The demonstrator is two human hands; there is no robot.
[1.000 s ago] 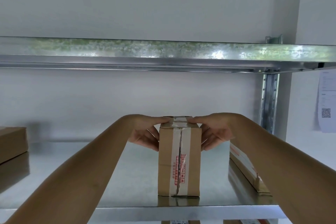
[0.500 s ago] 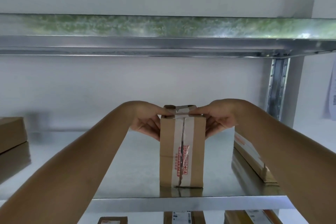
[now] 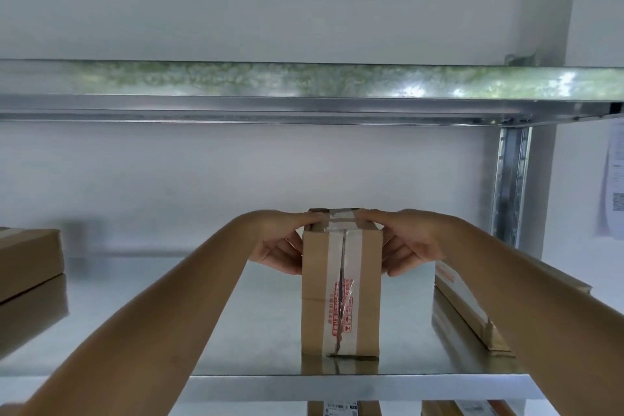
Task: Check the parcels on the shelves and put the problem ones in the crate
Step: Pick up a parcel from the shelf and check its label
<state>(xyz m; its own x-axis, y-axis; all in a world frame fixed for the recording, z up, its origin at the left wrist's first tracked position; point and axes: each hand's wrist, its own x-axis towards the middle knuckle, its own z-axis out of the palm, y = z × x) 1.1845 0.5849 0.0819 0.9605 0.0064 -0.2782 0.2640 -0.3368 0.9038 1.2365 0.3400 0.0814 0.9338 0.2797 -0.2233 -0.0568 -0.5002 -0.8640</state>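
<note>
A tall brown cardboard parcel [image 3: 341, 294] stands upright near the front edge of the metal shelf [image 3: 270, 317]. White tape with red print runs down its front, and the tape is split along the centre seam. My left hand [image 3: 280, 246] grips the parcel's upper left side, thumb on top. My right hand [image 3: 405, 246] grips its upper right side the same way. The parcel's base rests on the shelf. No crate is in view.
A flat brown box [image 3: 27, 260] lies at the shelf's left end. A long flat parcel [image 3: 472, 307] lies at the right, partly under my right forearm. An upper metal shelf [image 3: 304, 91] hangs overhead, with an upright post [image 3: 511, 186] at right. More parcels [image 3: 342, 409] show below.
The view tilted down and back up a little. Both hands have stayed clamped on the top of the parcel, which still stands in the same spot on the shelf.
</note>
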